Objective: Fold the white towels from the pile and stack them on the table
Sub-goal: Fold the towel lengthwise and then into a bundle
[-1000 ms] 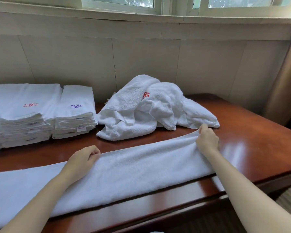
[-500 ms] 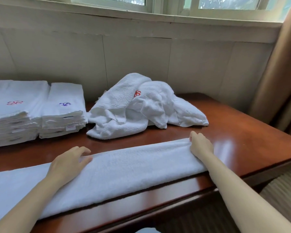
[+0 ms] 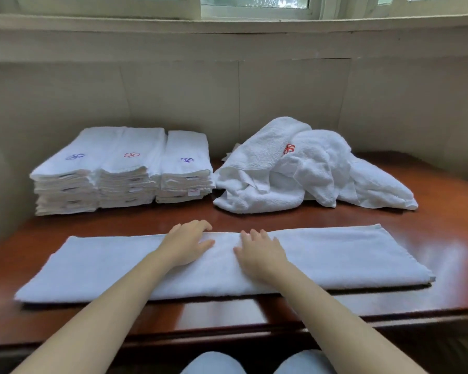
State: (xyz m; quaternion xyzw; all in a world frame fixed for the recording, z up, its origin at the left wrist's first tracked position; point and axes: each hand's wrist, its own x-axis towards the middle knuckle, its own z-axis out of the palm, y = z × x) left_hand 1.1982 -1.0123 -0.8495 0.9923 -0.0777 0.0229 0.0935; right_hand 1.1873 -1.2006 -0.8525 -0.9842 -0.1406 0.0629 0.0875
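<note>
The brown wooden table (image 3: 443, 211) is glossy and stands against a pale wall under a window. Across its near part lies a long white towel (image 3: 335, 255), folded lengthwise into a flat band that runs from left to right, parallel to the front edge.

At the back left, three stacks of folded towels (image 3: 125, 168) stand side by side and touch each other. The right stack is lower than the other two. Their top towels carry small embroidered marks (blue, red, blue).

At the back right, the pile of unfolded towels (image 3: 308, 171) lies crumpled just beside the stacks, and a red emblem (image 3: 289, 149) shows on it.

The left hand (image 3: 185, 245) rests palm down on the middle of the long towel. Its fingers are nearly straight and reach the far edge of the band, and it grips nothing. The right hand (image 3: 262, 252) lies just beside it, also flat on the towel, with the fingers straight and a little spread, holding nothing.
</note>
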